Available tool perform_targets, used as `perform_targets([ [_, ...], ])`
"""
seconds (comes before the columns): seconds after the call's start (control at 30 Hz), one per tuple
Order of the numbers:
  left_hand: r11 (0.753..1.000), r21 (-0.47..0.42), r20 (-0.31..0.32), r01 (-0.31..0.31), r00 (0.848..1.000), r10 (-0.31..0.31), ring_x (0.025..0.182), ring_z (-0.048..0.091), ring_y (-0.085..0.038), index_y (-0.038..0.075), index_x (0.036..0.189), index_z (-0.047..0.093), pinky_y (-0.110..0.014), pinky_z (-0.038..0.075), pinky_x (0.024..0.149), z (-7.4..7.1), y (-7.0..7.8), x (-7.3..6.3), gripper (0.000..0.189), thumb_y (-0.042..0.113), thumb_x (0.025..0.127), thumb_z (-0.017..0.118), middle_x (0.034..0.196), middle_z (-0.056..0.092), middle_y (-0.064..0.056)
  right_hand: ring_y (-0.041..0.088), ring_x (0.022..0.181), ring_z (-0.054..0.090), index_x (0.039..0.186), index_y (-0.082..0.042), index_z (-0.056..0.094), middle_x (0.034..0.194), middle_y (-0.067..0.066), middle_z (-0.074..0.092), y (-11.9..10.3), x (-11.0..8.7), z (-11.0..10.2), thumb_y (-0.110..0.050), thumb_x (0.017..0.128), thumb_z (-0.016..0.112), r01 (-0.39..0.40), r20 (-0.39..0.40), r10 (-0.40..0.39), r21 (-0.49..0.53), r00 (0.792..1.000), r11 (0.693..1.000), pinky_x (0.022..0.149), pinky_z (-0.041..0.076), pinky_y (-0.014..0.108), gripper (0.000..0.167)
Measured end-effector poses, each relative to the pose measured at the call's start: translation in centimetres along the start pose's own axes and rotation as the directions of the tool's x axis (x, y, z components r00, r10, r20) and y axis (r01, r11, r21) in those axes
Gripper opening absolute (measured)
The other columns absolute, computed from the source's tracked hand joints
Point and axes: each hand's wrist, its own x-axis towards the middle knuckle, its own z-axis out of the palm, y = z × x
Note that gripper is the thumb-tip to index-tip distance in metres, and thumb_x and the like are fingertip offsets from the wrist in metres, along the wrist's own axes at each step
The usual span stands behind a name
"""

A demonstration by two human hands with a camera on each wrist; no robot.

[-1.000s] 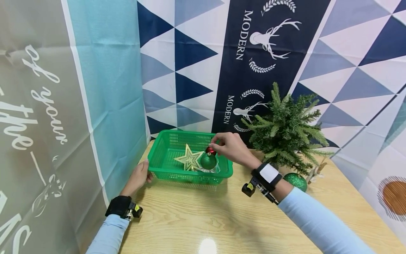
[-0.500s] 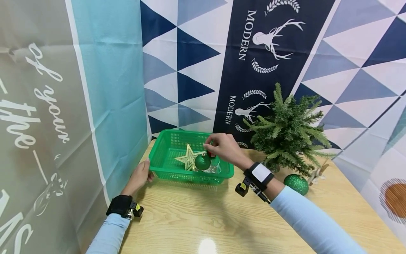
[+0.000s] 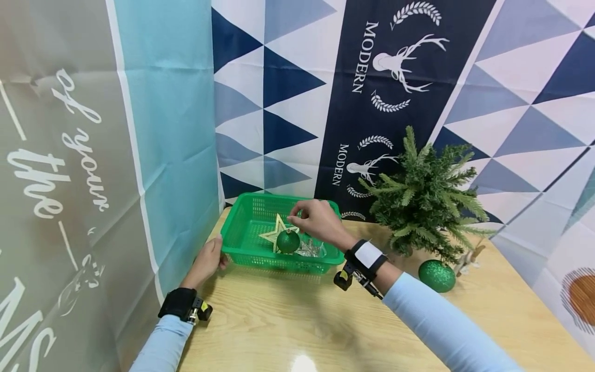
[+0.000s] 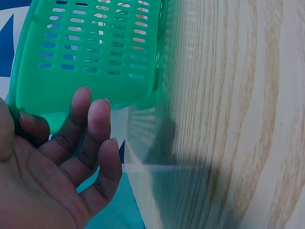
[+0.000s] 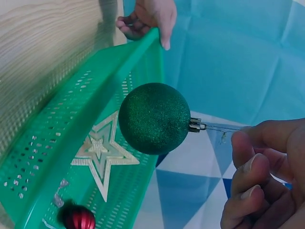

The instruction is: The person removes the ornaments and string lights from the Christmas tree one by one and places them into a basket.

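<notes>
A glittery green Christmas ball (image 3: 288,241) hangs by a thin string (image 5: 221,129) that my right hand (image 3: 318,221) pinches between thumb and index finger. It hangs over a green plastic basket (image 3: 260,261). Behind the ball in the right wrist view, a gold star ornament (image 5: 107,179) lies inside the basket, with a red ball (image 5: 80,218) near it. My left hand (image 3: 204,262) grips the basket's left end, thumb over the rim and fingertips (image 4: 99,114) against the outer wall.
At the right of the wooden table (image 3: 279,320) stands a small artificial Christmas tree (image 3: 420,199). Another green glitter ball (image 3: 437,276) hangs low at its front. Crumpled silvery material (image 3: 309,249) lies in the basket. Patterned cloth (image 3: 172,144) closes in the left and back.
My right hand has moved left over the basket, carrying the green ball away from the red one and across the star. The left hand keeps its grip on the basket's end.
</notes>
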Motion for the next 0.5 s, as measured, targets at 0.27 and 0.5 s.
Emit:
perform_targets([
  [0.27,1.000,0.016,-0.006,0.001,1.000,-0.001,0.063,0.058,-0.025,0.002,0.085,0.045,-0.033,0.049,0.068,0.2,-0.3,0.0,0.055,0.046,0.106,0.019,0.078,0.061,-0.019,0.008,0.054,0.061,0.093,-0.022,0.071,0.066,-0.003,0.068,-0.6,0.6,1.1,-0.029,0.095,0.062,0.003,0.025,-0.003,0.004,1.000,1.000,0.046,0.040,0.026,0.012],
  [0.5,1.000,0.019,-0.001,0.004,1.000,-0.004,0.064,0.059,-0.025,0.002,0.084,0.044,-0.034,0.049,0.068,-0.1,-0.3,0.0,0.054,0.044,0.106,0.019,0.078,0.062,-0.018,0.006,0.057,0.061,0.096,-0.021,0.071,0.072,0.001,0.071,-0.6,1.3,2.1,-0.029,0.096,0.061,-0.002,0.040,0.003,-0.003,0.999,1.000,0.050,0.043,0.027,0.013],
])
